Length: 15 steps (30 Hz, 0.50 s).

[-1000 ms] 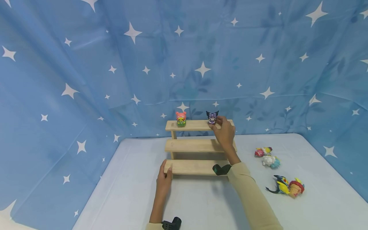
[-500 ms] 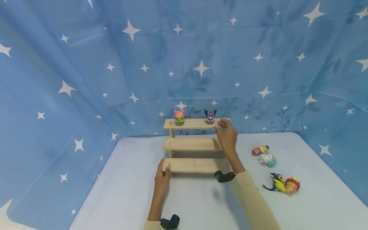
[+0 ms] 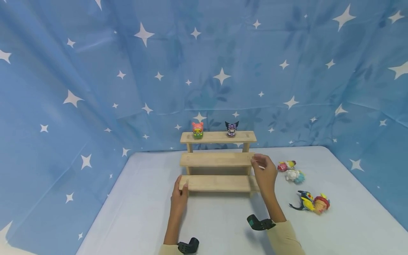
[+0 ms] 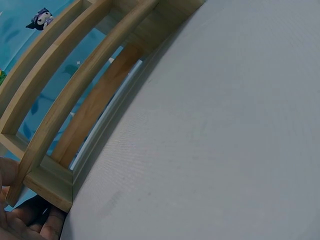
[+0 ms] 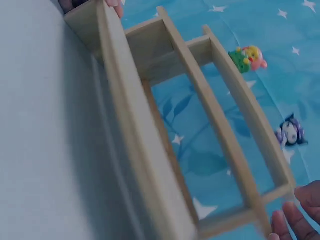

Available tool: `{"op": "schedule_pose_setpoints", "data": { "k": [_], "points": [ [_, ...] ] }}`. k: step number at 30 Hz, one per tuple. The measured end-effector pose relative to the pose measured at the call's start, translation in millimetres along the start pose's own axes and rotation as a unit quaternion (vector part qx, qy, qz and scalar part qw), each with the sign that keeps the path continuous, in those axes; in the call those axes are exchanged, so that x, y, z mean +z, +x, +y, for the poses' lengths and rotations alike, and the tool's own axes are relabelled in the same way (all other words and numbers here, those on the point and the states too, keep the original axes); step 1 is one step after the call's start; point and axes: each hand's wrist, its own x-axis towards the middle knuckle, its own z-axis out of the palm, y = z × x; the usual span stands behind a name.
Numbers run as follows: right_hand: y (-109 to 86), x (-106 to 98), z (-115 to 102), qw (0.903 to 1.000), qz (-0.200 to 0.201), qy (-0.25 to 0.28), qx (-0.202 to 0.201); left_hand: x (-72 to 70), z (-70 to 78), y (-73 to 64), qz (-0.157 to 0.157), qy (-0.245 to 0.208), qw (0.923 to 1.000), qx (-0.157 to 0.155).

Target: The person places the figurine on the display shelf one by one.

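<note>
A three-step wooden display shelf stands on the table against the backdrop. My left hand grips the left end of its lowest step, the thumb on top; in the left wrist view the fingers curl around the end panel. On the top step, a pink-and-green figurine stands at the left and a black-and-purple figurine right of centre. My right hand, fingers loosely bent and holding nothing, hovers by the right end of the middle step. The right wrist view shows its fingertips beside the shelf's end.
Right of the shelf lie several more figurines: a red-and-yellow one, a white-and-turquoise one, a black-and-yellow one with a tail and a red-and-tan one. A blue starred cloth hangs behind the white table.
My right hand has let go of the black-and-purple figurine and moved down and right, away from the top step. The figurine stays standing there. My left hand keeps its grip on the shelf.
</note>
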Motion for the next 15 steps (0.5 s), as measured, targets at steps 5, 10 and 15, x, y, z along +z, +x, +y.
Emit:
{"op": "schedule_pose_setpoints", "data": {
  "k": [5,10,15],
  "points": [
    [-18.0,-20.5,12.1,0.9975,0.026,-0.051,0.041,-0.1,0.9,-1.5,0.006,0.003,1.0,-0.007],
    [-35.0,-43.5,21.1,0.9921,0.054,-0.077,0.084,-0.3,1.1,-0.7,0.006,0.005,0.9999,-0.007],
    [-50.8,-67.1,26.7,0.9846,0.069,-0.084,0.137,-0.6,2.3,0.0,0.001,0.005,0.9999,-0.009]
  ]
}}
